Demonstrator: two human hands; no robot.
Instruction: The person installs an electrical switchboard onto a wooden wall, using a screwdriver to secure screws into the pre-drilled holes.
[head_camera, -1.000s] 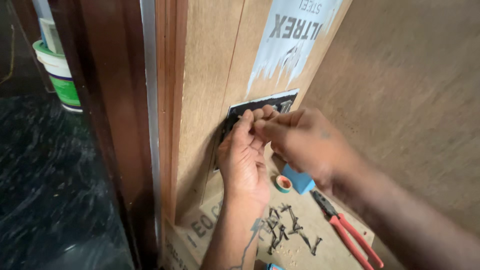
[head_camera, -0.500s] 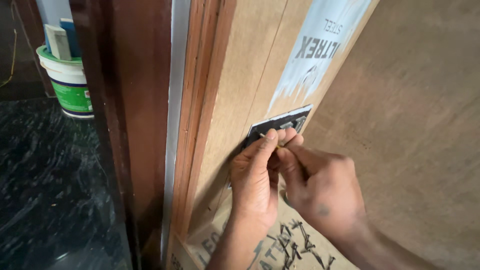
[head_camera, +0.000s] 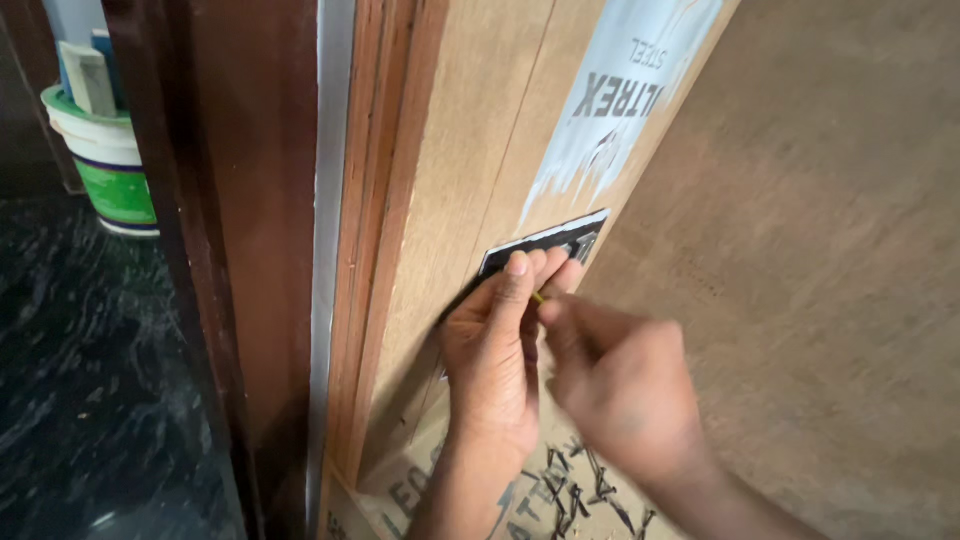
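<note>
My left hand (head_camera: 495, 355) presses its fingers flat against a black metal plate (head_camera: 560, 240) fixed on the edge of a light plywood panel (head_camera: 470, 150). My right hand (head_camera: 620, 385) is blurred and pinches a small thin yellowish piece (head_camera: 538, 297) against the left fingertips, just below the plate. Both hands touch each other there. The lower part of the plate is hidden behind the left fingers.
A dark wooden door frame (head_camera: 240, 250) with a pale metal strip (head_camera: 325, 250) stands left of the panel. A white and green bucket (head_camera: 105, 160) sits on the dark marble floor (head_camera: 90, 400). Several black screws (head_camera: 585, 490) lie on cardboard below my hands. Brown plywood (head_camera: 820, 250) fills the right.
The view has moved closer and lower, so the pliers and tape roll on the cardboard have left the frame. Both hands stay at the black plate, the right one shifting slightly.
</note>
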